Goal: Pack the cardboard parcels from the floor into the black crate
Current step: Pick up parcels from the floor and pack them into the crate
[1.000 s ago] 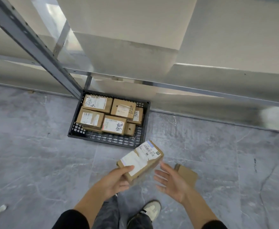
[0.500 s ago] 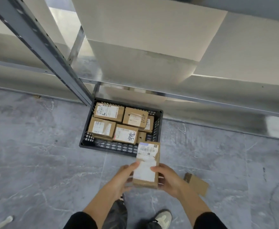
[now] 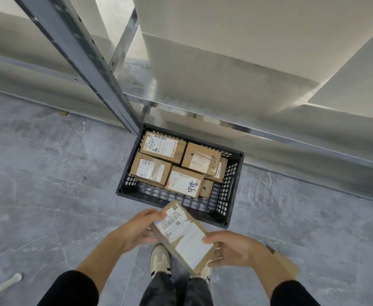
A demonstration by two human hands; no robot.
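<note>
Both hands hold one cardboard parcel [image 3: 182, 235] in the air, label up and tilted. Its far corner overlaps the near wall of the black crate [image 3: 233, 186] in view. The left hand [image 3: 137, 228] grips the far-left edge with the thumb on top. The right hand [image 3: 232, 248] grips the near-right corner with fingers curled under.

The crate sits on the grey floor [image 3: 37, 195], with its far side tucked under the metal shelf rail [image 3: 269, 134]. A slanted shelf post [image 3: 81, 51] lands right at the crate's far-left corner. Four labelled packed parcels [image 3: 162, 146] lie on top, pushed toward the far side, and bare mesh shows along the near wall.

A second floor parcel [image 3: 289, 263] is mostly hidden behind the right wrist. A shoe [image 3: 160, 259] sits directly under the held parcel; the other is largely covered. The lower layer in the crate is mostly covered, so the count is unclear. A white object [image 3: 2, 286] at bottom left is cut off by the frame and can't be identified. Label print is too blurred to read.
</note>
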